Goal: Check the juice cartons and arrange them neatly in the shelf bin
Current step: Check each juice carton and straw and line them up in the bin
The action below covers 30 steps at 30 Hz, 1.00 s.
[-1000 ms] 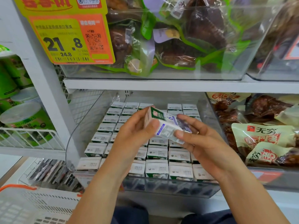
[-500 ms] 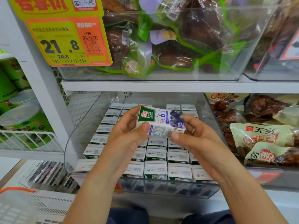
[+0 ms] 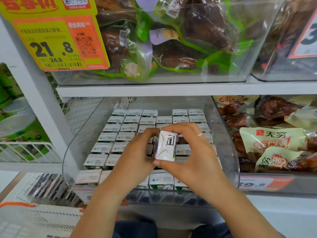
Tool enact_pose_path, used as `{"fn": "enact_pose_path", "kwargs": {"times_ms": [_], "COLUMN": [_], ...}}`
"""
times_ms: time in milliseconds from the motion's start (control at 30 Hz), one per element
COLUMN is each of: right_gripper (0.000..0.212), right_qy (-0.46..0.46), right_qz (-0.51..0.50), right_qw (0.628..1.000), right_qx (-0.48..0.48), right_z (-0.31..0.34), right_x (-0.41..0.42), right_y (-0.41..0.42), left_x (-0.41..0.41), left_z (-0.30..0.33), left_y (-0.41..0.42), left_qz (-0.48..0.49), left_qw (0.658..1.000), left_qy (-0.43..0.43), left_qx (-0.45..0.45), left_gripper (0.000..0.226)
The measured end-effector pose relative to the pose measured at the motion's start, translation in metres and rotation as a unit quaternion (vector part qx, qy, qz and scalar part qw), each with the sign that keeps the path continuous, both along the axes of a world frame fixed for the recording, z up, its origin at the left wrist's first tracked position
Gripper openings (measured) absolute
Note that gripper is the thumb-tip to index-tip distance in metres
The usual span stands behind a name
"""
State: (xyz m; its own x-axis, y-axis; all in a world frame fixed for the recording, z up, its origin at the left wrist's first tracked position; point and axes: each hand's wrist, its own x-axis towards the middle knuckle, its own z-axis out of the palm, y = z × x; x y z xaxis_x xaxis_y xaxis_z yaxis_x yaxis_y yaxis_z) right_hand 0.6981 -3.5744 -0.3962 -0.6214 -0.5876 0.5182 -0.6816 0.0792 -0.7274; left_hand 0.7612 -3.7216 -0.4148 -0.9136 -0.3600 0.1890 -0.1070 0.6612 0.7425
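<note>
Carton: juice carton [image 3: 165, 146] held end-on above mid-bin, over the packed rows [image 3: 120, 127] in the shelf bin [image 3: 223, 134].
Fingers: left hand [image 3: 137, 152] grips at 9 o'clock, right hand [image 3: 192, 152] pinches top and bottom edges from 3 o'clock.
Risk: could slip from the thin pinch and knock neighbours askew; open slot hidden under hands, so could go in crooked.
Change: printed side showed half a second ago, now turned end-on; hands lower.

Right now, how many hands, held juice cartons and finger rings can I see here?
Hands: 2, the left hand and the right hand
Held juice carton: 1
Finger ring: 1
Total: 4
</note>
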Motion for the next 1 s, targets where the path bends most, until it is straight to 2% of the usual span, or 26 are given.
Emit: {"fn": "enact_pose_path", "kwargs": {"times_ms": [200, 267, 367, 500, 600, 667, 733, 767, 833, 867, 900, 933, 1000], "right_gripper": [0.060, 0.057, 0.049, 0.056, 0.047, 0.047, 0.048, 0.048, 0.052, 0.054, 0.055, 0.055, 0.058], "right_qy": [0.007, -0.019, -0.155, -0.365, -0.437, -0.449, -0.414, -0.362, -0.172, -0.056, 0.038, 0.089, 0.112], "right_qz": [-0.015, -0.026, -0.058, -0.023, 0.031, 0.039, 0.019, -0.006, -0.091, -0.136, -0.168, -0.177, -0.163], "right_qw": [1.000, 0.999, 0.985, 0.916, 0.877, 0.874, 0.902, 0.929, 0.980, 0.982, 0.967, 0.949, 0.919], "right_qx": [0.009, 0.005, -0.046, -0.165, -0.196, -0.180, -0.119, -0.072, 0.043, 0.116, 0.186, 0.246, 0.341], "right_z": [0.000, 0.002, 0.007, 0.008, 0.004, 0.003, 0.002, 0.000, -0.007, -0.011, -0.015, -0.019, -0.028], "right_x": [-0.002, -0.003, -0.009, -0.023, -0.021, -0.021, -0.023, -0.024, -0.025, -0.026, -0.026, -0.026, -0.028], "right_y": [0.000, 0.000, 0.003, 0.008, 0.006, 0.005, 0.003, 0.002, 0.001, 0.001, -0.001, -0.003, -0.005], "left_x": [-0.002, 0.000, 0.006, 0.007, 0.005, 0.004, 0.004, 0.004, 0.000, -0.005, -0.011, -0.019, -0.038], "left_z": [-0.004, -0.004, 0.001, 0.011, 0.015, 0.015, 0.014, 0.014, 0.019, 0.021, 0.023, 0.024, 0.023], "left_y": [-0.002, -0.004, -0.006, 0.005, 0.012, 0.013, 0.010, 0.008, 0.001, -0.004, -0.009, -0.013, -0.020], "left_qz": [-0.002, -0.006, -0.023, -0.031, -0.018, 0.002, 0.025, 0.035, 0.048, 0.053, 0.058, 0.061, 0.073], "left_qw": [0.999, 0.999, 0.999, 0.995, 0.988, 0.981, 0.974, 0.972, 0.973, 0.975, 0.977, 0.978, 0.975], "left_qy": [0.004, 0.004, 0.011, 0.093, 0.151, 0.189, 0.214, 0.218, 0.215, 0.210, 0.203, 0.197, 0.198], "left_qx": [-0.034, -0.045, -0.046, 0.027, 0.037, 0.051, 0.073, 0.081, 0.069, 0.047, 0.017, -0.017, -0.073], "left_gripper": [0.060, 0.064, 0.066, 0.050, 0.048, 0.047, 0.045, 0.044, 0.044, 0.044, 0.045, 0.046, 0.043]}}
